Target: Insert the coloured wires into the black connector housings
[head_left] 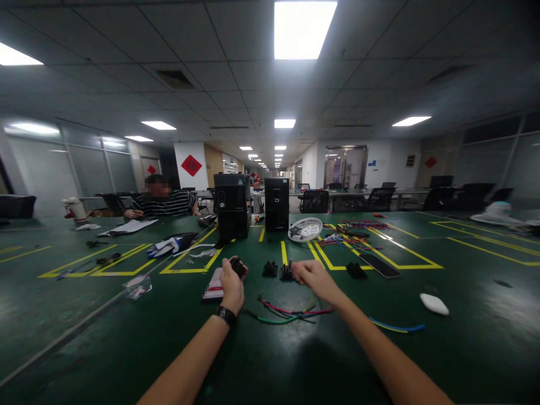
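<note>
My left hand [232,283], a dark watch at its wrist, is closed around a small black object [239,266] whose kind I cannot make out. Fingers curled together, my right hand [311,277] is at the right edge of a small black pronged part [288,273]; whether it grips anything is hidden. A similar black part [270,269] stands just left of that one, and another dark piece [356,270] lies to the right. Between my forearms a bundle of pink, green and dark wires [291,315] is spread on the green table [261,365].
Two black computer towers [231,208] stand ahead, beside a white basket [305,229]. Colored wires [350,239], a phone-like slab [378,265] and a white rounded object [434,304] lie to the right. Leftward are a notebook [214,286], a plastic bag [138,287] and a seated person [169,202].
</note>
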The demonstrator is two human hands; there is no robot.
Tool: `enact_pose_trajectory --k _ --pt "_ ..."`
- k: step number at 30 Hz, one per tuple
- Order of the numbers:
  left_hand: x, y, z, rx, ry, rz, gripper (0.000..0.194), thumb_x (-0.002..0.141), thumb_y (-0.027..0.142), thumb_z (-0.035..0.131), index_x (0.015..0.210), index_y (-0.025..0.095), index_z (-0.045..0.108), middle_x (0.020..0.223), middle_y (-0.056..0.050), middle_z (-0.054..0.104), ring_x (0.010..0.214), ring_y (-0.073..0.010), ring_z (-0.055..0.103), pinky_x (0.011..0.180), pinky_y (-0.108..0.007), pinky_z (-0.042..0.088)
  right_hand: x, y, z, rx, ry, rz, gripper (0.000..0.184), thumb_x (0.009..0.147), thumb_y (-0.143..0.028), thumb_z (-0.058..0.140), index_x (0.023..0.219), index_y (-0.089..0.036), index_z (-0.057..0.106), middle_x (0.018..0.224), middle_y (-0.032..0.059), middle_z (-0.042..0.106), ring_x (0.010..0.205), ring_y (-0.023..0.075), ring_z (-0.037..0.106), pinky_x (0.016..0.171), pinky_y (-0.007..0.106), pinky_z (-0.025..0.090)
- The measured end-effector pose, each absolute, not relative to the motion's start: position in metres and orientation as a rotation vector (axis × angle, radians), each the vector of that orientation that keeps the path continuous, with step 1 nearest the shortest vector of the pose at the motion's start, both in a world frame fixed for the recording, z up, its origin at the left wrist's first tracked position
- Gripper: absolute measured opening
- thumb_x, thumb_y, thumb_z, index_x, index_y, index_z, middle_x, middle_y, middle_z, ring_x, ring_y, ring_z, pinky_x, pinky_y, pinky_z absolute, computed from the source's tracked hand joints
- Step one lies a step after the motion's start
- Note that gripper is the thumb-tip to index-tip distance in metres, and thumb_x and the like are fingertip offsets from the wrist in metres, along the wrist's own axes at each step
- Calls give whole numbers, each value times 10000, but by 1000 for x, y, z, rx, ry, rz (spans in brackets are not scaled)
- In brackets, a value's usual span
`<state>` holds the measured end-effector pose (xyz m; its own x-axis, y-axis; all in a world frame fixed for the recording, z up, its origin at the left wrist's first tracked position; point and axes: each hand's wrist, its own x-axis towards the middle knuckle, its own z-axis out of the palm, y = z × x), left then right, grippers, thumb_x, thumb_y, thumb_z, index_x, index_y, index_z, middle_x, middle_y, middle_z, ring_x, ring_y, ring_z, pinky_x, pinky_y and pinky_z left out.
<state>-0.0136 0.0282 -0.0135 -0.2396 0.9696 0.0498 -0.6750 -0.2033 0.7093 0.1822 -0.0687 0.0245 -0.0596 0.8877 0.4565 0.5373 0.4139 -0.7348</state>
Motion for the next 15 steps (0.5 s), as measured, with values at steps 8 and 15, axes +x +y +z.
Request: enact_pose_trajectory --k 8,15 --pt "-2 10 -1 703 524 1398 430 961 417 301 956 99 590 706 -80 667 644 -154 661 643 -269 530 162 -65 -5 -1326 -2040 104 229 863 -297 557 1025 -170 656 1029 106 668 992 233 597 889 353 436" --pt "33 -15 -21 755 565 1041 416 896 491 453 991 118 610 879 -120 691 776 -192 665 732 -306 517 158 -75 3 -1099 -2133 -46 755 729 -263 735 1385 -245 363 1358 99 485 1255 246 427 1064 409 320"
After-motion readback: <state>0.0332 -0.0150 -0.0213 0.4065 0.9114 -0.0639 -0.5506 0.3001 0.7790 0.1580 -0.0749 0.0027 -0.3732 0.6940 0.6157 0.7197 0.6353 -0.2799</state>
